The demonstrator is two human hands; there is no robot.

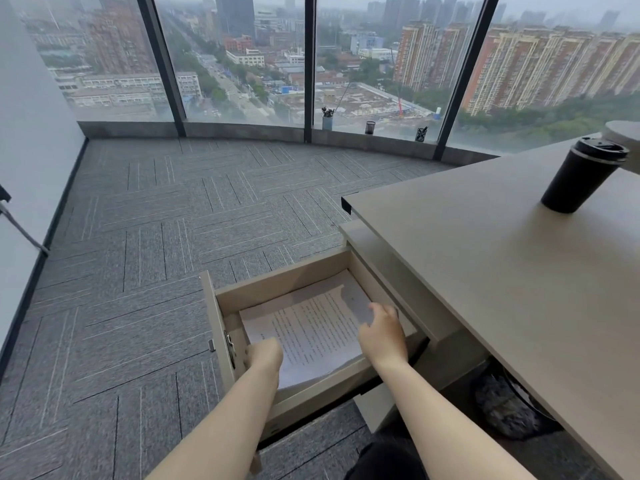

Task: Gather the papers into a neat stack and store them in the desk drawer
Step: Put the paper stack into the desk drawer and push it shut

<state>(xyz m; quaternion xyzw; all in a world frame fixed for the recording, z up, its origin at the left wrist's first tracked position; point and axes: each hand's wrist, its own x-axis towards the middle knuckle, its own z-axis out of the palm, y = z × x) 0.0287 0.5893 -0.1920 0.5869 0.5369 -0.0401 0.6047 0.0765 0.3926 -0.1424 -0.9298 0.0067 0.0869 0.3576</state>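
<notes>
A stack of white printed papers (311,327) lies inside the pulled-out beige desk drawer (221,327), below the desk's left end. My left hand (265,353) grips the stack's near left edge, fingers curled under it. My right hand (382,332) rests on the stack's right side with fingers bent onto the sheets. The top sheet's far right corner curls up slightly. The stack's near edge is hidden behind the drawer's near wall.
The beige desk top (502,271) reaches across the right, with a black lidded cup (581,176) on it. Grey carpet tiles (138,254) cover the floor to the left. Pen holders (327,119) stand on the window sill. A dark bin sits under the desk (505,407).
</notes>
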